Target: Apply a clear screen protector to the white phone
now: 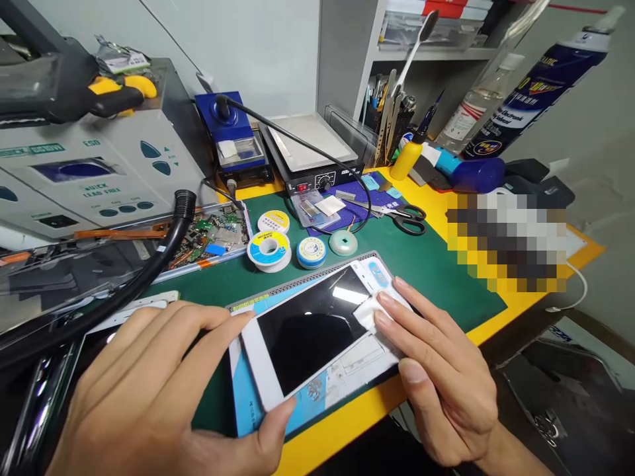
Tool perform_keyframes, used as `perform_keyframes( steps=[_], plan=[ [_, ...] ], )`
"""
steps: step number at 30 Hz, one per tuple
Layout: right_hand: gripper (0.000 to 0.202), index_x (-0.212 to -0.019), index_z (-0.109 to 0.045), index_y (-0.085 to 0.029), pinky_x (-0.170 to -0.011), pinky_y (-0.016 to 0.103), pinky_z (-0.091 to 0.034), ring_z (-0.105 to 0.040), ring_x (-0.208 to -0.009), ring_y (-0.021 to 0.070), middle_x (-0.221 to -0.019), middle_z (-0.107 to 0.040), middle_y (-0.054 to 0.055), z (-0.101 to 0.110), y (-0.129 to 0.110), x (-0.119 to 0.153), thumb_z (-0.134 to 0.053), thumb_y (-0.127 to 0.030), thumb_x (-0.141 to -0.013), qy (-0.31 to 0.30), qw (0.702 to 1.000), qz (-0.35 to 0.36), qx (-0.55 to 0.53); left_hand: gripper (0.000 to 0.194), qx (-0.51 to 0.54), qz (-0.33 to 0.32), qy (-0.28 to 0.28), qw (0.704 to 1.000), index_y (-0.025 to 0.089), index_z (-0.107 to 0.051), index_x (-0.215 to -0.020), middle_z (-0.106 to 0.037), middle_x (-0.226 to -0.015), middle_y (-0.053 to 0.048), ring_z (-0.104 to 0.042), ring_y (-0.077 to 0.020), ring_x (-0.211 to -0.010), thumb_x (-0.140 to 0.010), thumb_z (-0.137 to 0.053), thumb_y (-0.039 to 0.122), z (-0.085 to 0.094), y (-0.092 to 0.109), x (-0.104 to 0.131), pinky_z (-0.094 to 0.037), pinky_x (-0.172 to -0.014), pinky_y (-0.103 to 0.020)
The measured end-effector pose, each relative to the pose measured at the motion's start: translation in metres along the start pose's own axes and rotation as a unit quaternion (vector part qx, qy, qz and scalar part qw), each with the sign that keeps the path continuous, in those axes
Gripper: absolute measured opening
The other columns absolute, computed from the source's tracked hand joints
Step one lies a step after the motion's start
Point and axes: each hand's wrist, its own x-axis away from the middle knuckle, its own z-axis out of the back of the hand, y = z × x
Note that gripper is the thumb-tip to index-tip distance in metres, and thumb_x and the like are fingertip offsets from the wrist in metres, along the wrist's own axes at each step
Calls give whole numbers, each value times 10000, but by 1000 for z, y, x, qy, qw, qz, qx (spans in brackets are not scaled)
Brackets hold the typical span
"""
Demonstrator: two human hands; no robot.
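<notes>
A white smartphone (pixel 310 337) with a dark, reflective screen lies face up and slanted on a blue and grey printed repair pad (pixel 241 390). My left hand (pixel 159 390) steadies its left end, fingertips at the upper corner and thumb at the lower one. Under the fingertips of my right hand (pixel 446 370), a small folded white wipe (pixel 366 313) rests against the right part of the screen. That hand's thumb is by the phone's lower right edge. My right fingers partly cover the wipe and the phone's right end.
Solder spools (pixel 269 251) and small round tins stand behind the pad on the green mat (pixel 446 291). Black scissors (pixel 409 219) lie beyond. A black hose (pixel 163 264) crosses at left from the rework station (pixel 99 172). A hot plate (pixel 317 145) and bottles are farther back.
</notes>
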Motion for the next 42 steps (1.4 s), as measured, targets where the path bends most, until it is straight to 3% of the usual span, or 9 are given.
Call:
perform_keyframes(
  steps=[5, 11, 21, 32, 38, 42],
  plan=[
    [600, -1413, -613, -128, -1020, 626, -510, -509, -1386, 423, -1407, -644, 146, -1, 1, 0, -533, -46, -824, 5, 1000, -6, -17, 511, 1, -74, 23, 997, 233, -611, -1133, -656, -950, -111, -644, -345, -827, -694, -739, 461, 4, -2, -6, -511, -750, -574],
    [605, -1430, -601, -133, -1050, 643, -496, -531, -1370, 405, -1415, -638, 144, -3, 2, -2, -539, -46, -834, 16, 999, 2, -30, 454, -19, -154, 0, 988, 173, -605, -1068, -674, -861, -132, -671, -334, -754, -797, -739, 513, 11, -9, -14, -480, -632, -496],
    [569, -1436, -596, -159, -1053, 615, -523, -597, -1316, 372, -1391, -659, 133, -4, -3, -9, -505, -64, -881, 34, 999, 14, -28, 456, -37, -149, 8, 988, 213, -598, -1024, -667, -827, -103, -639, -301, -710, -812, -703, 603, 10, -10, -14, -458, -621, -466],
    [599, -1433, -591, -137, -1063, 634, -498, -578, -1335, 366, -1407, -644, 139, -4, -3, -7, -508, -18, -852, 33, 999, 13, -41, 481, -38, -166, 6, 985, 155, -604, -1038, -667, -861, -120, -644, -308, -747, -803, -747, 550, 11, -10, -14, -485, -639, -484],
    [596, -1433, -588, -135, -1059, 649, -493, -562, -1348, 375, -1399, -650, 137, -4, -3, -5, -500, -17, -855, 32, 999, 1, -43, 442, -4, -109, 42, 993, 254, -602, -1114, -657, -912, -91, -660, -326, -830, -812, -658, 572, 6, -7, -9, -489, -701, -525],
    [589, -1421, -592, -107, -1067, 630, -496, -566, -1347, 365, -1394, -650, 147, -4, -4, -5, -491, -3, -850, 29, 999, 3, -41, 508, 3, -87, 47, 995, 254, -607, -1166, -649, -971, -99, -665, -342, -883, -765, -694, 552, 1, -8, -4, -501, -771, -563]
  ],
)
